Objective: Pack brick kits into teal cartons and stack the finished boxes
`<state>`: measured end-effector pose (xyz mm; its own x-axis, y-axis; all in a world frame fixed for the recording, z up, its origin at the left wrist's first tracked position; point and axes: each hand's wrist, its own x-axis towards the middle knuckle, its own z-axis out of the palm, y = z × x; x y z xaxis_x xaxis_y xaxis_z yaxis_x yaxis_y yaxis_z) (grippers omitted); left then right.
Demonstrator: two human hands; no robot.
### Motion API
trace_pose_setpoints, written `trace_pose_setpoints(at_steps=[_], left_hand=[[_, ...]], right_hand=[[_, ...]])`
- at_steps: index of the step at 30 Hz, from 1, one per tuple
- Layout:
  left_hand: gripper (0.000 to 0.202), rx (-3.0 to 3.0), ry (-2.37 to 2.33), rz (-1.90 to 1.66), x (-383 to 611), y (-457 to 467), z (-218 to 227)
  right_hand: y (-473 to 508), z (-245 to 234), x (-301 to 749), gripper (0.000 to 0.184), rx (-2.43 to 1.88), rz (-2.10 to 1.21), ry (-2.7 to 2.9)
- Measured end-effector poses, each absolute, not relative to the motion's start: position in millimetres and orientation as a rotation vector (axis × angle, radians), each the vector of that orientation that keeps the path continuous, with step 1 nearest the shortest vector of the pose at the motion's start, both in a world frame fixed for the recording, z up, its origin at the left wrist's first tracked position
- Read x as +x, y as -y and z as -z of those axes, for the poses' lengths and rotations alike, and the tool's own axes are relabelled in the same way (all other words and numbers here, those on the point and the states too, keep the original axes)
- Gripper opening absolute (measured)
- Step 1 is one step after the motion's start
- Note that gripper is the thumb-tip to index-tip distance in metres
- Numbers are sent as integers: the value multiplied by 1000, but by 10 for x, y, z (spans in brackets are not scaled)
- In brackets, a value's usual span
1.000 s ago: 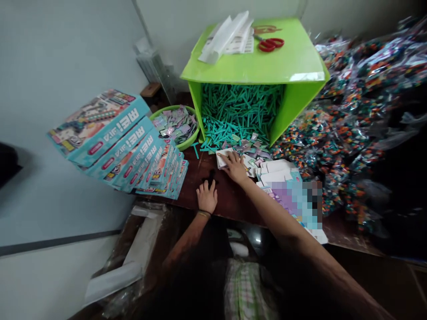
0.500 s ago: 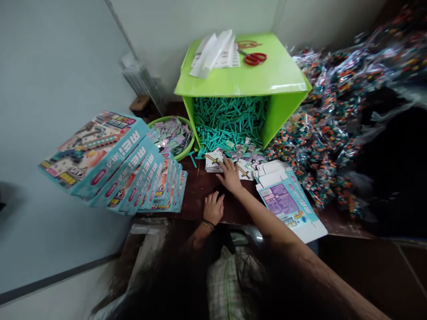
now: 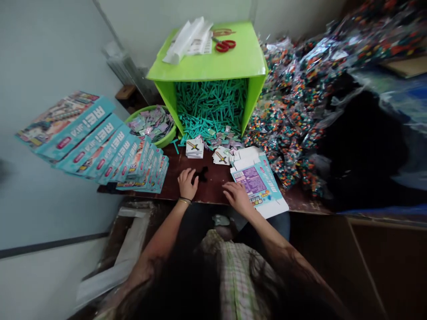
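Note:
My left hand [image 3: 187, 183] rests on the dark table [image 3: 213, 171] with its fingers apart, holding nothing. Just right of its fingertips lies a small black thing [image 3: 202, 174] whose kind I cannot make out. My right hand [image 3: 238, 196] is open, fingers bent a little, at the left edge of a stack of flat, unfolded blue-and-purple boxes [image 3: 252, 180]; whether it touches them I cannot tell. Beyond the hands are a neat stack of white cards with a printed sword [image 3: 194, 148] and a looser pile of the same cards [image 3: 221, 155].
A green bin [image 3: 207, 66] on its side holds many teal plastic sticks [image 3: 213, 104], with red scissors [image 3: 225, 46] and papers [image 3: 190, 42] on top. Packed toy boxes [image 3: 83, 129] lean at left by a green basket of small packets [image 3: 151, 124]. Bags of colourful pieces [image 3: 287, 115] heap at right.
My right hand has come back from the sword cards to the flat boxes. My left hand has moved left and forward on the table, and the black thing now shows. The view has shifted right.

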<state>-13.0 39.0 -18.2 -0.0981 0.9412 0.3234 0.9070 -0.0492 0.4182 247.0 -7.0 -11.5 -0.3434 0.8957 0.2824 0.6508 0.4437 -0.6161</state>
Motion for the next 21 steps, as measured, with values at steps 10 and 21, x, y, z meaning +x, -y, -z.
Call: trace_pose_setpoints(at_steps=[10,21], left_hand=[[91,1808,-2260,-364,57,-1956,-485],[91,2095,-1986,-642,-387,-1267,29]], right_hand=[[-25,110,2209,27,-1120,-710,2138],[-1163,145,1564,45,-1317,-917,1911]])
